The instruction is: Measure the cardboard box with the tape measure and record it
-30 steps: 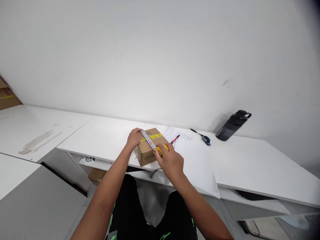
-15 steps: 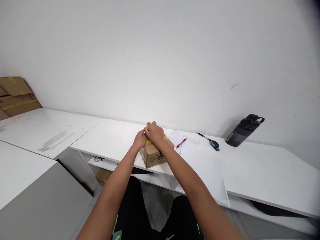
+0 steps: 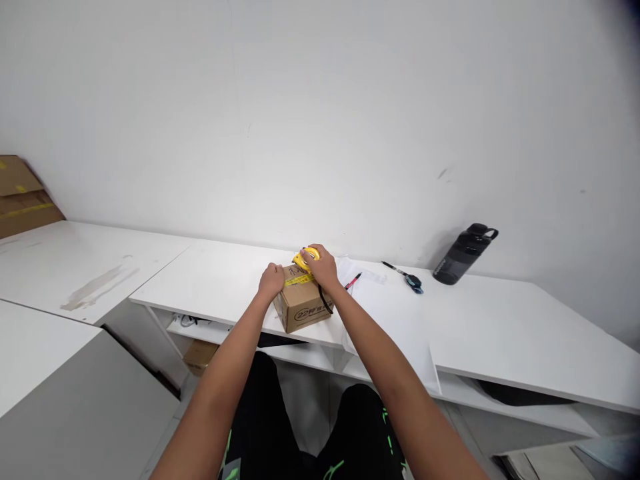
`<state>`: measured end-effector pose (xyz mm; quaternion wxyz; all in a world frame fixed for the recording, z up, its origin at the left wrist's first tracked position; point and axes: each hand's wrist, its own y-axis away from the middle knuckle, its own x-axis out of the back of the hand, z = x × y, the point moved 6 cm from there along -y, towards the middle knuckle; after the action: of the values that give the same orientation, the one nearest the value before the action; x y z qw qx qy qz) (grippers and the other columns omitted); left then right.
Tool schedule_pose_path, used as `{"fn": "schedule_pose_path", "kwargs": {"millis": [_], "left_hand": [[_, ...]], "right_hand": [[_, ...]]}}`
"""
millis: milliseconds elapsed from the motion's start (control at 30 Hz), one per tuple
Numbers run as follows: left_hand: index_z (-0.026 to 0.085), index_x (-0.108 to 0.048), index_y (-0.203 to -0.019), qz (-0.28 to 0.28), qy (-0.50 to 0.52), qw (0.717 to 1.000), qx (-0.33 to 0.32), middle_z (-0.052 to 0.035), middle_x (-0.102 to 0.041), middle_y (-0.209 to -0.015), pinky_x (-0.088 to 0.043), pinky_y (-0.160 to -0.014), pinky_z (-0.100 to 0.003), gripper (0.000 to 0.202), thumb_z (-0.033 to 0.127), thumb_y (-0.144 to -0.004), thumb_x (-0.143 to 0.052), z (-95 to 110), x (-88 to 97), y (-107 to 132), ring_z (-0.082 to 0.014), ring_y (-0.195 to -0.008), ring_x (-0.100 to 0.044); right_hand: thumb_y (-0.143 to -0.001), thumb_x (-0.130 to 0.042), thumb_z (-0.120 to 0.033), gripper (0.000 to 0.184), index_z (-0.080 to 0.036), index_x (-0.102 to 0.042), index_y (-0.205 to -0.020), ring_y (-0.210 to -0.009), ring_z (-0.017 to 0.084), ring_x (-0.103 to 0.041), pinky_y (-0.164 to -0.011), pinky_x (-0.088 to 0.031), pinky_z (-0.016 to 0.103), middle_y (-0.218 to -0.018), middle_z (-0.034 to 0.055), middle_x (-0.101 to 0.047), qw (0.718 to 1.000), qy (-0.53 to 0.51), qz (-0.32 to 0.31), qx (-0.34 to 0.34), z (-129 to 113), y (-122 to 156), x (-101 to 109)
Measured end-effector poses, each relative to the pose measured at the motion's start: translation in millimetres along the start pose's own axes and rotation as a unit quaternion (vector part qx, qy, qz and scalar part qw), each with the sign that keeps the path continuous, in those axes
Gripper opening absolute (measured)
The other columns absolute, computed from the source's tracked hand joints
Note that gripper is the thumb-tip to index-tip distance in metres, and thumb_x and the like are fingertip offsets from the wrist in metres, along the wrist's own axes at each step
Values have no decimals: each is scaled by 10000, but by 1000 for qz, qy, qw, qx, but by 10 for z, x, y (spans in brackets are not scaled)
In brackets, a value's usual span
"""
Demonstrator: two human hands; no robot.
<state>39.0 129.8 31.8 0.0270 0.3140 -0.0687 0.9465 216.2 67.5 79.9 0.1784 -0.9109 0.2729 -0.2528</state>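
A small cardboard box (image 3: 304,308) with yellow tape across its top stands near the front edge of the white desk (image 3: 500,327). My right hand (image 3: 323,266) is closed around a yellow tape measure (image 3: 306,257) at the box's far top edge; its black strap hangs down the box's right side. My left hand (image 3: 271,281) is curled against the box's upper left corner, fingers closed on the edge. Whether it pinches the tape's end is hidden.
A red pen (image 3: 353,281) lies on white papers (image 3: 385,313) right of the box. Farther right are a black pen with a blue object (image 3: 413,283) and a dark water bottle (image 3: 463,254) on its side. Flattened cardboard (image 3: 23,197) leans at far left.
One second ago the tape blade was stretched across the box top with my right hand at the near edge. The blade is now retracted and my right hand is at the far edge.
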Motion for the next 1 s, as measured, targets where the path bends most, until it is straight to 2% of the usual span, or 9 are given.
{"fn": "schedule_pose_path", "kwargs": {"millis": [100,233,467,1000], "left_hand": [[223,-515,-831,-2,-2,1000,2,-126,-672,-1014,-435,-788,-362,249,430,-921,-409,-2,2,4,-281,-967,-620],[227,-510,-821,-7,-4,1000,9,-123,-673,-1009,-432,-788,-359,254,439,-919,-410,-3,-4,10,-278,-966,-617],[232,-498,-826,-9,-7,1000,8,-123,-669,-1014,-427,-780,-365,250,443,-920,-403,-4,-16,1,-282,-963,-611],[234,-496,-820,-7,-8,1000,2,-113,-663,-991,-424,-779,-359,262,443,-929,-382,-17,-44,-26,-271,-940,-604]], "right_hand": [[-797,-555,-599,442,-230,-650,-1021,-893,195,-607,-793,-446,308,-1018,33,-690,998,-56,15,-4,40,11,2],[-754,-594,-621,475,-205,-661,-973,-841,192,-605,-758,-460,304,-967,44,-687,990,-129,39,-46,160,-25,-4],[-692,-673,-606,508,-174,-654,-959,-762,174,-602,-693,-484,290,-903,48,-675,954,-265,74,-123,370,-71,12],[-702,-653,-617,529,-176,-654,-993,-832,180,-616,-733,-493,290,-962,55,-677,956,-268,66,-103,415,-91,16]]}}
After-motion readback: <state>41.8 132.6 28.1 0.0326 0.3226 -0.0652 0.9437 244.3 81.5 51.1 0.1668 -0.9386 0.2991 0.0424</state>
